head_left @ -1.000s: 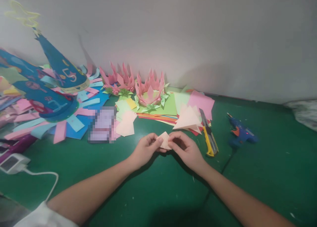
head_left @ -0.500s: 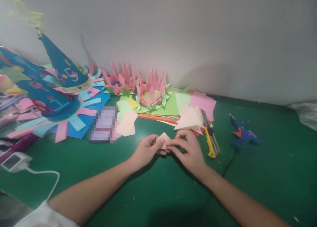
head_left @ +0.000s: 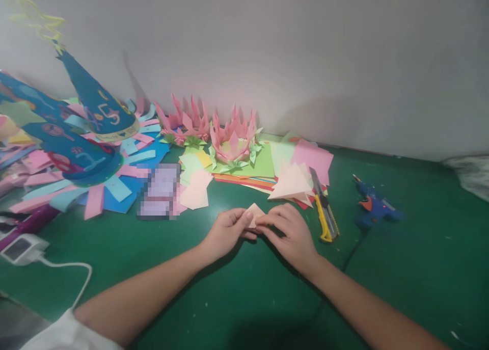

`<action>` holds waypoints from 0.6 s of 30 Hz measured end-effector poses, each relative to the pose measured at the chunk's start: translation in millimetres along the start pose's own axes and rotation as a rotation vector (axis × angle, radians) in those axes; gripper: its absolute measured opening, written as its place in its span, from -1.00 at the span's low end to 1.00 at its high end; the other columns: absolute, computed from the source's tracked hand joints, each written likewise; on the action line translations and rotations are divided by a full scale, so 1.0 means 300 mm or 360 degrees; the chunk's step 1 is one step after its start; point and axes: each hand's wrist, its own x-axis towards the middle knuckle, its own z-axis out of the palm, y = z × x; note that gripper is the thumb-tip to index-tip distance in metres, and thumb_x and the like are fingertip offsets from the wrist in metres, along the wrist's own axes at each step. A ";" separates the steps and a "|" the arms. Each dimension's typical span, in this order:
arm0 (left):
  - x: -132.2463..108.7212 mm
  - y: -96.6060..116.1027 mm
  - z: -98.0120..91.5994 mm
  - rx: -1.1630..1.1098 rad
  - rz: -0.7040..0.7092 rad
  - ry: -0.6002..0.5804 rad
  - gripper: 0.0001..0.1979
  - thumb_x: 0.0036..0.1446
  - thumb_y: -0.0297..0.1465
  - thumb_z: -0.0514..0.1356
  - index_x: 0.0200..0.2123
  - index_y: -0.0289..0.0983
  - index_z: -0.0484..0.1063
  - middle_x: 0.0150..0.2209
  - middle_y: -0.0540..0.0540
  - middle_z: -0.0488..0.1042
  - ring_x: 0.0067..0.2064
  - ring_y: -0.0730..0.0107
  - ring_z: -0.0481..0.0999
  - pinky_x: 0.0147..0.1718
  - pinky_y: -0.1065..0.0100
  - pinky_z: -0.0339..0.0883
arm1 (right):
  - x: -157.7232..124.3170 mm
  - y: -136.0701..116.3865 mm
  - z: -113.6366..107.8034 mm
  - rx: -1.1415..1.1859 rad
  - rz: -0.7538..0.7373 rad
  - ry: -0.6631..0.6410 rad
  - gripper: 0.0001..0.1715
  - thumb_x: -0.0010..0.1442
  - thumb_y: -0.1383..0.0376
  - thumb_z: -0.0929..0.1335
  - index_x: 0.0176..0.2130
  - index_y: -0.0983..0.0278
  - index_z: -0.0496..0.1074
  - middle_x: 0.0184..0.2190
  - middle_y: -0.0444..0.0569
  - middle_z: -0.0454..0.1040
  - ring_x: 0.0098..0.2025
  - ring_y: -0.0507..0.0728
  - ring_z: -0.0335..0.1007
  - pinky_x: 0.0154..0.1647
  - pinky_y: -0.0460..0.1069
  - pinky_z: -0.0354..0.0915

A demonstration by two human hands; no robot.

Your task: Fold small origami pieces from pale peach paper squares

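A small folded piece of pale pink paper (head_left: pixel 255 211) is held up between both hands, just above the green table (head_left: pixel 229 299). My left hand (head_left: pixel 228 232) pinches its left side, thumb on top and fingers beneath. On its right side, the thumb and index finger of my right hand (head_left: pixel 292 233) close on the lower right edge. The fingertips hide part of the paper. Beyond my right hand lie pale pink paper triangles (head_left: pixel 288 184), with a yellow utility knife (head_left: pixel 325 220) beside them.
Two pink paper crowns (head_left: pixel 234 141) stand at the back on stacked coloured paper (head_left: pixel 263 161). A blurred phone (head_left: pixel 159 191) and pale sheets (head_left: pixel 195 189) lie left. Blue cone hats (head_left: pixel 89 98) fill the far left. A blue glue gun (head_left: pixel 376 205) is right, its cord running toward me.
My right hand's fingers have closed in slightly over the paper's right side, the index finger bending more. The left hand keeps its pinch almost unmoved.
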 end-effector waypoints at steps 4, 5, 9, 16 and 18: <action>0.000 0.000 -0.001 -0.0026 0.0012 -0.0015 -0.61 0.02 -0.11 0.20 -0.42 -0.39 0.44 -0.44 -0.07 0.47 -0.44 0.50 0.47 -0.36 0.42 0.44 | 0.005 -0.003 -0.001 0.0084 0.0031 0.0038 -0.90 0.18 0.28 0.34 -0.32 0.18 0.49 -0.46 -0.06 0.38 -0.36 0.11 0.28 -0.33 0.03 0.21; 0.001 0.000 -0.001 -0.0041 0.0013 -0.0020 -0.61 0.02 -0.11 0.20 -0.41 -0.39 0.44 -0.44 -0.07 0.47 -0.44 0.51 0.47 -0.36 0.43 0.44 | 0.006 -0.004 0.000 0.0111 0.0039 0.0052 -0.90 0.18 0.29 0.34 -0.33 0.18 0.49 -0.46 -0.07 0.37 -0.35 0.11 0.28 -0.33 0.03 0.21; 0.002 0.000 0.002 -0.0065 0.0009 -0.0019 -0.60 0.00 -0.10 0.21 -0.40 -0.39 0.43 -0.44 -0.07 0.47 -0.43 0.50 0.47 -0.37 0.42 0.44 | 0.007 -0.003 0.002 0.0146 0.0058 0.0092 -0.91 0.17 0.31 0.33 -0.34 0.18 0.47 -0.46 -0.08 0.34 -0.34 0.11 0.27 -0.32 0.02 0.22; 0.001 -0.002 0.010 -0.0059 0.0021 0.0012 -0.57 -0.02 -0.07 0.21 -0.42 -0.39 0.41 -0.46 -0.05 0.46 -0.44 0.48 0.47 -0.39 0.40 0.43 | -0.002 -0.001 0.006 -0.0044 -0.0161 0.0088 -0.80 0.18 0.38 0.31 -0.22 0.15 0.48 -0.42 -0.07 0.32 -0.37 0.08 0.21 -0.34 0.00 0.17; 0.001 -0.002 0.010 -0.0063 0.0017 0.0020 -0.57 -0.03 -0.07 0.22 -0.43 -0.39 0.41 -0.47 -0.05 0.46 -0.44 0.48 0.47 -0.39 0.40 0.43 | -0.003 -0.001 0.006 -0.0082 -0.0183 0.0076 -0.78 0.18 0.38 0.31 -0.20 0.14 0.49 -0.42 -0.07 0.32 -0.37 0.08 0.20 -0.34 0.01 0.15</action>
